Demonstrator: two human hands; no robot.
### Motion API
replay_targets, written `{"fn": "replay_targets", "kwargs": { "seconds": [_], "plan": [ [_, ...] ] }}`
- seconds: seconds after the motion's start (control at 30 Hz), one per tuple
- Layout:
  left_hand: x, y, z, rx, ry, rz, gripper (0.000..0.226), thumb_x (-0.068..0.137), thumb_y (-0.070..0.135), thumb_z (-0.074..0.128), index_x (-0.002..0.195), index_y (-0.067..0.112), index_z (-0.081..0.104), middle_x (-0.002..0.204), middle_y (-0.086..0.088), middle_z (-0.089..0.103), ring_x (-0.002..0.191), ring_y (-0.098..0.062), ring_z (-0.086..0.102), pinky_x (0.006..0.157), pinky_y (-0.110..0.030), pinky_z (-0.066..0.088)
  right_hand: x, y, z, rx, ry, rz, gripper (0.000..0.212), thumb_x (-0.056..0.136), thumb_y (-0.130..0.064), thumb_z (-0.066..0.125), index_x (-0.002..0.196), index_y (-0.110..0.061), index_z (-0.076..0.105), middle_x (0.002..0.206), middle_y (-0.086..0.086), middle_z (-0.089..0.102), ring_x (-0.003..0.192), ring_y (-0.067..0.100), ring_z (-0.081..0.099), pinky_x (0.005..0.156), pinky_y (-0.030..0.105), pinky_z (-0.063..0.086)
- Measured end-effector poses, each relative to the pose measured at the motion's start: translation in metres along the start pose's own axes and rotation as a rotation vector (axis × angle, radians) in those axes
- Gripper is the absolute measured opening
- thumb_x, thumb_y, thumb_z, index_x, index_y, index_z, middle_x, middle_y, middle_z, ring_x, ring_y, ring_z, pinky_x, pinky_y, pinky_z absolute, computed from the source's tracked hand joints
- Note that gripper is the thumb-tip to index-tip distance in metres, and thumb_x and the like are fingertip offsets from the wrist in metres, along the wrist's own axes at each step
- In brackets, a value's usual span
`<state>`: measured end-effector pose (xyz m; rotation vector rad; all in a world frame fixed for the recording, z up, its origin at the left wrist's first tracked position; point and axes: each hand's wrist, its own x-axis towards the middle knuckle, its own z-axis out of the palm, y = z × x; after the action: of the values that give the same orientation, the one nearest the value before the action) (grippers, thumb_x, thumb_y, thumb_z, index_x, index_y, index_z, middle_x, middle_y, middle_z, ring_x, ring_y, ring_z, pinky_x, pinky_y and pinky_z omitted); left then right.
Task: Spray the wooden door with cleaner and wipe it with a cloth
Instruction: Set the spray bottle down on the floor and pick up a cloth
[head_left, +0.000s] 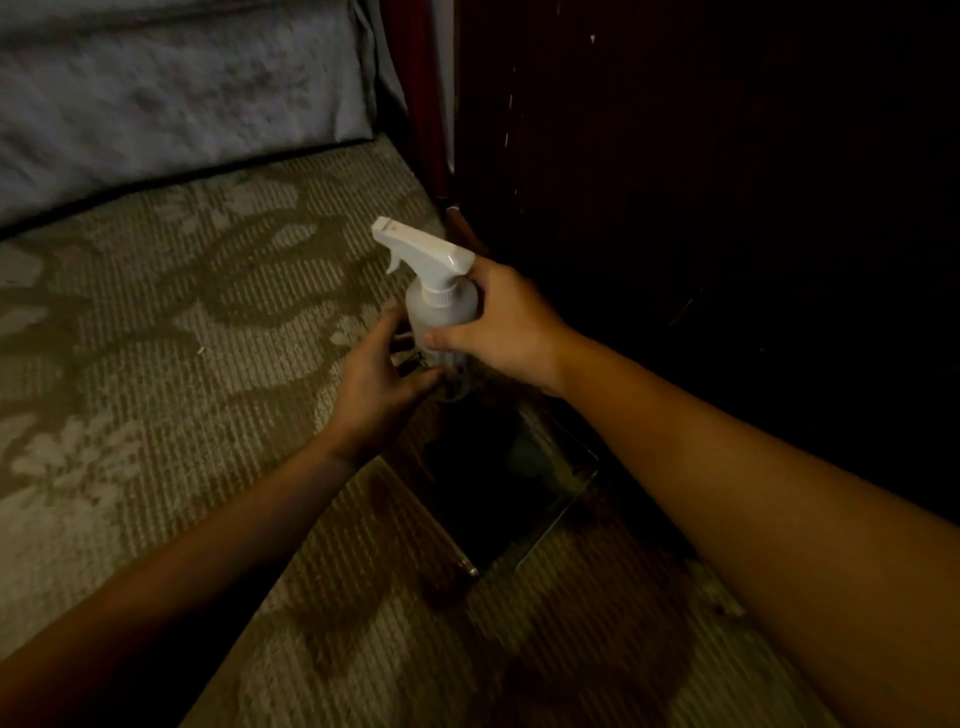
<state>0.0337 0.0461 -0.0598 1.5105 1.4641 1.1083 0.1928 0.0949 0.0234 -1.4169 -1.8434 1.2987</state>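
Note:
A translucent spray bottle (441, 301) with a white trigger head stands upright in the middle of the view, nozzle pointing left. My right hand (506, 327) grips its body from the right, thumb across the front. My left hand (382, 371) is at the bottle's lower part, fingers curved round its base. The dark wooden door (701, 182) fills the right side, close behind the bottle. No cloth is visible.
Patterned beige carpet (182, 364) covers the floor. A grey-blue bedspread (171, 98) hangs at the upper left. A dark square box-like object with a shiny rim (498, 493) sits on the floor below my hands, beside the door.

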Motion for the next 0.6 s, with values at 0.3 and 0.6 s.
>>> {"fn": "replay_targets", "kwargs": {
  "seconds": [0.3, 0.6],
  "plan": [
    [-0.057, -0.016, 0.033, 0.622, -0.119, -0.032, 0.04, 0.093, 0.027, 0.073, 0.13, 0.014, 0.065, 0.117, -0.011, 0.069, 0.104, -0.033, 0.068, 0.078, -0.036, 0.051, -0.049, 0.068, -0.011, -0.422, -0.013, 0.414, 0.047, 0.086, -0.023, 0.076, 0.131, -0.015, 0.064, 0.132, 0.013, 0.062, 0.123, 0.037, 0.06, 0.098, 0.041, 0.053],
    [-0.04, -0.019, 0.061, 0.596, -0.314, -0.254, 0.041, 0.098, 0.024, 0.069, 0.134, 0.006, 0.065, 0.119, -0.017, 0.073, 0.11, -0.036, 0.07, 0.087, -0.037, 0.05, -0.08, 0.093, 0.029, -0.638, 0.009, 0.486, 0.029, 0.098, -0.019, 0.062, 0.122, -0.003, 0.064, 0.127, 0.018, 0.063, 0.117, 0.038, 0.062, 0.093, 0.048, 0.057]
  ]
}}
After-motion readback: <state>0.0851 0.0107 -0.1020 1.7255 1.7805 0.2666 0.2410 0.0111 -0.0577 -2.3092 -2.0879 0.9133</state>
